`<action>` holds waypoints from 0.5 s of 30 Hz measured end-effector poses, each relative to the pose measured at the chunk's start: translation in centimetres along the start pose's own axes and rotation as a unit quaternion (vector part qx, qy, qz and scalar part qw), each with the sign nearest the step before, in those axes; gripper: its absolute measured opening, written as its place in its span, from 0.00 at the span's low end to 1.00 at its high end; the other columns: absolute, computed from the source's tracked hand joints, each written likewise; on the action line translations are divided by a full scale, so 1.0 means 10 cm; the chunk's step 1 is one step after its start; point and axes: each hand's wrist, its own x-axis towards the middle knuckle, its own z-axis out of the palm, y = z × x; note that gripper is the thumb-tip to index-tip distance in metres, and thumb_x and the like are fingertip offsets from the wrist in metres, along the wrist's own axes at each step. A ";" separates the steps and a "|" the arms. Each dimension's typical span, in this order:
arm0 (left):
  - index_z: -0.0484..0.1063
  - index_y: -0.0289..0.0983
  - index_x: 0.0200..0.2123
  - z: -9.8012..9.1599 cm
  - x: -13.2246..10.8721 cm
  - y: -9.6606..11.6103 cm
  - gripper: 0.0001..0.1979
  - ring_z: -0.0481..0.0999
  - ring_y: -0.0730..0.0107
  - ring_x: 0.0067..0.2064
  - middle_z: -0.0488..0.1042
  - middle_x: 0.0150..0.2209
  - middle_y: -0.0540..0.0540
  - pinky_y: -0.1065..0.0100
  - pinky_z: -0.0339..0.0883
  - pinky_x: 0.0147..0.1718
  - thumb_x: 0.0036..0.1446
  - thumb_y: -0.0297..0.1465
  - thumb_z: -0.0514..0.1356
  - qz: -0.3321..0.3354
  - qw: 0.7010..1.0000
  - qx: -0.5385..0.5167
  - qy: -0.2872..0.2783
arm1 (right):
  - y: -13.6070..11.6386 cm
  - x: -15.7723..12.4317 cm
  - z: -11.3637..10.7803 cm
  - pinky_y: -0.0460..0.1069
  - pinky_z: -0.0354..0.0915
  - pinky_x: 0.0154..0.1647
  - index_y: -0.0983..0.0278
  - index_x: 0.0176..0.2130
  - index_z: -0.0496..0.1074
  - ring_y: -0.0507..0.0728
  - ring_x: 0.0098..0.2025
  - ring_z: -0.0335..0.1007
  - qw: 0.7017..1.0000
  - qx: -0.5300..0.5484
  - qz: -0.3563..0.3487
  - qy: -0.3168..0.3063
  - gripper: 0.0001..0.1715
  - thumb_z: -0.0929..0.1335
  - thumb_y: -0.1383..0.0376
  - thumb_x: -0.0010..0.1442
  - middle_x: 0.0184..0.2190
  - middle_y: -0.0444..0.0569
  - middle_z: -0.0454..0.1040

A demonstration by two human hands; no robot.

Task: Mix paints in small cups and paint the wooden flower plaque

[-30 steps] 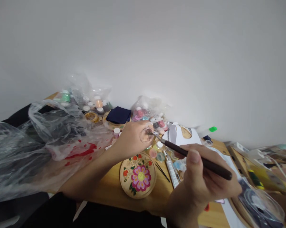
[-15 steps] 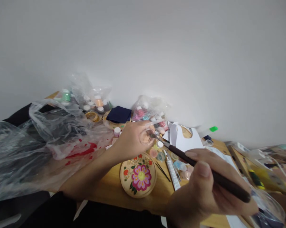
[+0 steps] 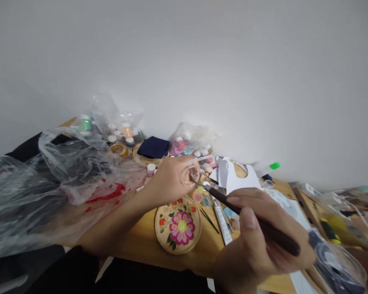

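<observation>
My left hand [image 3: 171, 177] is closed around a small clear cup [image 3: 190, 174], tilted so that its mouth faces right. In my right hand [image 3: 263, 237] is a dark-handled tool [image 3: 254, 220], pinched between thumb and fingers. Its thin metal neck reaches into the cup, and the tip is hard to make out. Below my left hand lies a round wooden disc [image 3: 178, 226] painted with a pink flower, green leaves and red shapes. Two thin dark sticks [image 3: 209, 220] and a white tube [image 3: 222, 223] lie to its right.
Crumpled clear plastic [image 3: 80, 183] with red stains covers the left. Jars in bags [image 3: 187, 143] and a dark blue cloth [image 3: 154, 147] stand near the wall. White paper [image 3: 242, 183] lies beyond my right hand; a clear round container [image 3: 340, 261] sits at the lower right.
My right hand has moved left, bringing the tool's tip deeper into the cup. My left hand and the painted disc have barely moved.
</observation>
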 end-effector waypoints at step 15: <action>0.69 0.36 0.26 0.00 0.00 0.00 0.04 0.72 0.72 0.30 0.74 0.26 0.51 0.70 0.62 0.31 0.52 0.25 0.59 -0.005 1.000 0.003 -0.011 | 0.02 0.01 -0.01 0.48 0.69 0.27 0.65 0.34 0.74 0.52 0.27 0.74 1.000 -0.007 -0.020 0.006 0.08 0.66 0.75 0.57 0.27 0.44 0.76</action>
